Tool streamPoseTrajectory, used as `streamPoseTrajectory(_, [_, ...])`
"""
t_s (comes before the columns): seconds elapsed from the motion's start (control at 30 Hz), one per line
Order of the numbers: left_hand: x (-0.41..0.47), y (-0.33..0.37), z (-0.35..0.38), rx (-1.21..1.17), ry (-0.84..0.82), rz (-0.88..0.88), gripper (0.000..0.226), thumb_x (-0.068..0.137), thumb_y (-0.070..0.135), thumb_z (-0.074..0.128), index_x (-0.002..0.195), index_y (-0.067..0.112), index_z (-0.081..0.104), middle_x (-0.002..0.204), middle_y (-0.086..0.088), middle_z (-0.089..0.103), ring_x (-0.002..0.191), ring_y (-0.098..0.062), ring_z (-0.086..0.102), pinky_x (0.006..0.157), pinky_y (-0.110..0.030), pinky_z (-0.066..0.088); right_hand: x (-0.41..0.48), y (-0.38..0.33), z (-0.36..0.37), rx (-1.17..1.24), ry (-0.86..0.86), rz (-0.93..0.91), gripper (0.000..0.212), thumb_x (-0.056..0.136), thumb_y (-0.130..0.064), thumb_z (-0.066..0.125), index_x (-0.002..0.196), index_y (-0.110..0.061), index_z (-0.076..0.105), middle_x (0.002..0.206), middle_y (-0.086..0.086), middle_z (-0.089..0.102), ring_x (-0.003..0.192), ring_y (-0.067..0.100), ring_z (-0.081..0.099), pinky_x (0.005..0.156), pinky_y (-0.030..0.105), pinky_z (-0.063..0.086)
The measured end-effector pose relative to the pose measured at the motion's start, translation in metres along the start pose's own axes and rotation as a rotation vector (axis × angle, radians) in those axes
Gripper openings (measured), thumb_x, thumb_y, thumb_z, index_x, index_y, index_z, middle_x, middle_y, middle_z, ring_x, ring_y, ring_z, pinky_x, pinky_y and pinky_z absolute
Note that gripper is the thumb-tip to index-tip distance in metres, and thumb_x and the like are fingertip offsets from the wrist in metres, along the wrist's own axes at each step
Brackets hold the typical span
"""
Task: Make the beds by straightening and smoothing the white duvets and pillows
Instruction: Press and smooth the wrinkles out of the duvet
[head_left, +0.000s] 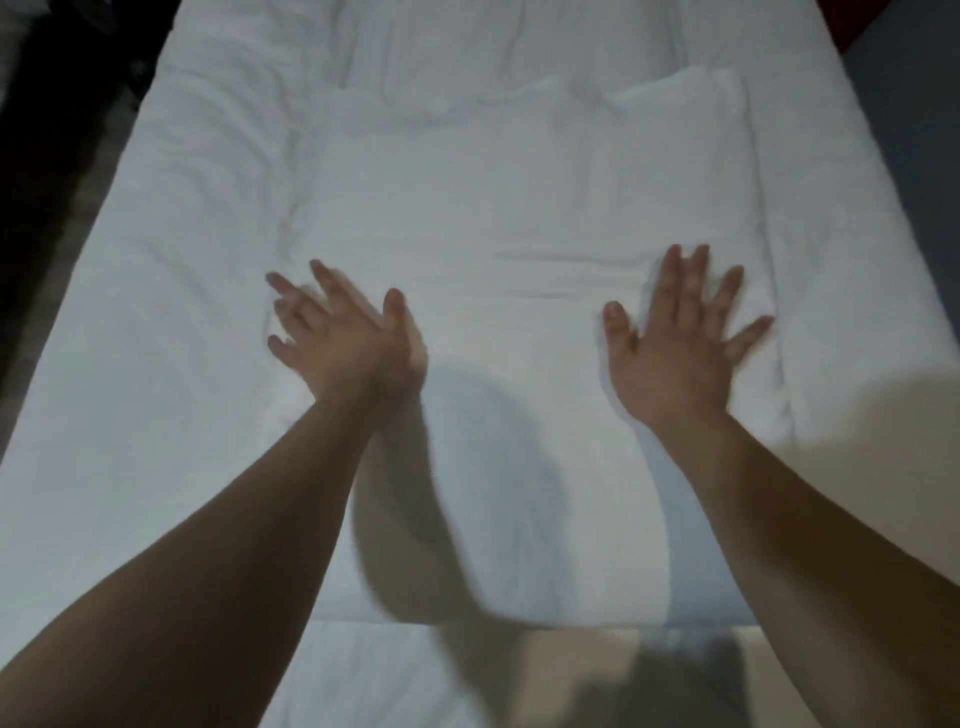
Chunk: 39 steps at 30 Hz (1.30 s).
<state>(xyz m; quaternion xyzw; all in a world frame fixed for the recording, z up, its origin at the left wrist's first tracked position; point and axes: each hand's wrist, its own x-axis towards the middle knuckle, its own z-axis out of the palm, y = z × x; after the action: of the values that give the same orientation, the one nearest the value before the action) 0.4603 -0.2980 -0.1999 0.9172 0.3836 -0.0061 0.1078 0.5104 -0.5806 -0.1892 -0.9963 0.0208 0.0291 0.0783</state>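
Currently you stand at one end of the bed; pillow lies mid-frame on the white duvet, long side running away from you.

Left hand: at the pillow's left edge, blurred, fingers apparently spread; contact with the fabric cannot be confirmed.

Right hand: palm down on the pillow's right part, fingers splayed wide and flat, gripping nothing.

Progress, judged: the pillow's centre looks smooth; a faint fold crosses it between your hands; its far corners in the upper centre look bunched. The duvet shows creases at upper left and along the top of the frame, so smoothing there is left to do. Only this one bed is in view; any other cannot be assessed.

Writing, labels, brands: none legible; all fabric is plain white.
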Motion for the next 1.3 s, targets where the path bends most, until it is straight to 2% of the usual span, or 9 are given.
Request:
streamPoseTrajectory(0.1, [-0.012,0.069,0.007,0.019,0.096,0.477,0.067,0.104,0.055,0.013,0.162,0.026,-0.002,0.17,-0.006,-0.01,0.156,-0.032,-0.007,0.121,-0.063,-0.004,0.015,-0.056,0.001,-0.096,0.046,-0.391,0.067,0.102,-0.059,0.005,0.161,-0.03,-0.007,0.17,-0.004,-0.012,0.156,0.025,-0.013,0.119,0.067,-0.009])
streamPoseTrajectory(0.17, [-0.006,0.093,0.023,0.077,0.026,0.621,0.061,0.105,0.048,0.008,0.162,0.03,-0.005,0.169,0.003,-0.013,0.155,-0.029,-0.014,0.121,-0.062,-0.005,0.03,-0.071,0.016,-0.149,-0.011,-0.455,0.064,0.102,-0.059,-0.001,0.161,-0.035,-0.008,0.169,-0.008,-0.014,0.155,0.022,-0.017,0.119,0.065,-0.009])
streamPoseTrajectory(0.27, [0.017,0.09,0.05,0.159,-0.017,0.619,0.061,0.104,0.049,0.005,0.162,0.032,-0.003,0.169,0.008,-0.011,0.156,-0.024,-0.014,0.121,-0.06,-0.008,0.059,-0.059,0.04,-0.227,-0.019,-0.429,0.065,0.101,-0.059,0.0,0.162,-0.037,0.0,0.17,-0.01,-0.009,0.156,0.019,-0.012,0.119,0.063,-0.011])
streamPoseTrajectory(0.43, [0.048,0.079,0.053,0.15,-0.021,0.569,0.067,0.099,0.058,0.005,0.161,0.035,-0.005,0.168,0.012,-0.014,0.155,-0.017,-0.016,0.122,-0.054,-0.011,0.1,-0.031,0.042,-0.238,-0.013,-0.282,0.066,0.099,-0.061,-0.003,0.161,-0.037,-0.009,0.168,-0.01,-0.016,0.155,0.018,-0.018,0.119,0.062,-0.013])
streamPoseTrajectory(0.73, [0.109,0.057,0.05,0.062,-0.086,0.292,0.078,0.094,0.07,0.005,0.161,0.033,-0.008,0.169,0.004,-0.014,0.155,-0.021,-0.015,0.123,-0.052,-0.011,0.134,-0.005,0.041,-0.148,-0.073,-0.08,0.072,0.095,-0.07,-0.006,0.159,-0.037,-0.015,0.167,-0.013,-0.022,0.154,0.019,-0.022,0.119,0.063,-0.014])
streamPoseTrajectory(0.97, [0.134,0.054,0.049,0.012,-0.134,0.204,0.084,0.092,0.073,0.002,0.161,0.027,-0.011,0.168,0.004,-0.017,0.155,-0.02,-0.016,0.123,-0.054,-0.01,0.156,0.0,0.043,-0.066,-0.086,0.05,0.077,0.094,-0.072,-0.005,0.16,-0.033,-0.015,0.168,-0.009,-0.019,0.155,0.018,-0.015,0.12,0.062,-0.01])
streamPoseTrajectory(1.13, [0.135,0.071,0.037,-0.015,-0.11,0.023,0.084,0.094,0.069,0.005,0.162,0.021,-0.008,0.169,-0.006,-0.016,0.155,-0.031,-0.014,0.122,-0.059,-0.008,0.163,-0.005,0.035,-0.033,-0.096,0.138,0.082,0.093,-0.071,-0.005,0.161,-0.024,-0.013,0.169,-0.006,-0.017,0.156,0.02,-0.015,0.118,0.067,-0.008])
streamPoseTrajectory(1.2, [0.126,0.101,0.025,-0.013,0.05,0.195,0.076,0.098,0.06,0.007,0.162,0.021,-0.004,0.169,-0.014,-0.008,0.156,-0.034,-0.007,0.122,-0.06,-0.007,0.162,-0.03,0.017,-0.001,-0.009,0.094,0.081,0.096,-0.066,0.001,0.162,-0.02,-0.01,0.17,0.0,-0.012,0.156,0.024,-0.012,0.118,0.069,-0.008])
streamPoseTrajectory(1.3, [0.116,0.151,0.021,-0.02,0.131,0.623,0.06,0.105,0.047,0.009,0.162,0.03,0.001,0.17,-0.001,-0.003,0.157,-0.024,-0.004,0.124,-0.056,-0.004,0.162,-0.089,0.009,-0.009,0.07,-0.301,0.067,0.102,-0.057,0.005,0.161,-0.03,-0.008,0.17,-0.004,-0.009,0.156,0.02,-0.011,0.121,0.06,-0.011])
